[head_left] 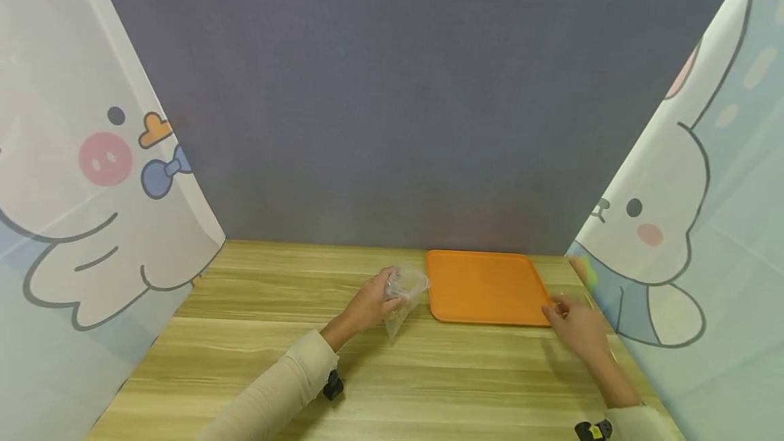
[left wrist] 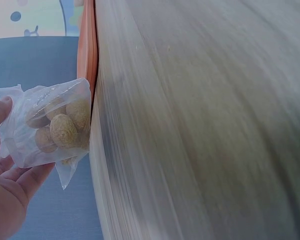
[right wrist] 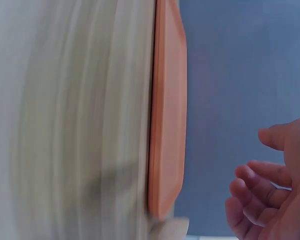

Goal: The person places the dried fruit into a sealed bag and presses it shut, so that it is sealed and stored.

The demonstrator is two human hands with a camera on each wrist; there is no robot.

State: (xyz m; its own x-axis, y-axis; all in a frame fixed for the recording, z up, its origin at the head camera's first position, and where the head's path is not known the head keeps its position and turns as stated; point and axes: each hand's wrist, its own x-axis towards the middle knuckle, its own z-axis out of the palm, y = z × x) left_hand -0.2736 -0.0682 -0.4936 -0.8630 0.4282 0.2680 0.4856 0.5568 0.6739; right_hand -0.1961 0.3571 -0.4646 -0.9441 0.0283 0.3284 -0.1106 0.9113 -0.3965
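Observation:
My left hand (head_left: 372, 301) grips a clear plastic bag (head_left: 401, 291) over the table, just left of an orange tray (head_left: 484, 288). In the left wrist view, several brown, wrinkled walnuts (left wrist: 65, 131) show through the plastic, with the thumb on one side of the bag and fingers on the other. The tray lies flat with nothing on it. By the tray's front right corner hovers my right hand (head_left: 578, 329), its fingers (right wrist: 250, 192) loosely bent and holding nothing; the right wrist view shows it above the tray's rim.
The wood-grain table (head_left: 429, 386) meets a dark grey backdrop (head_left: 367, 121) behind the tray. Cartoon-printed side panels stand left (head_left: 98, 175) and right (head_left: 704, 223). A pale blurred thing (right wrist: 171, 229) shows beside the tray's end in the right wrist view.

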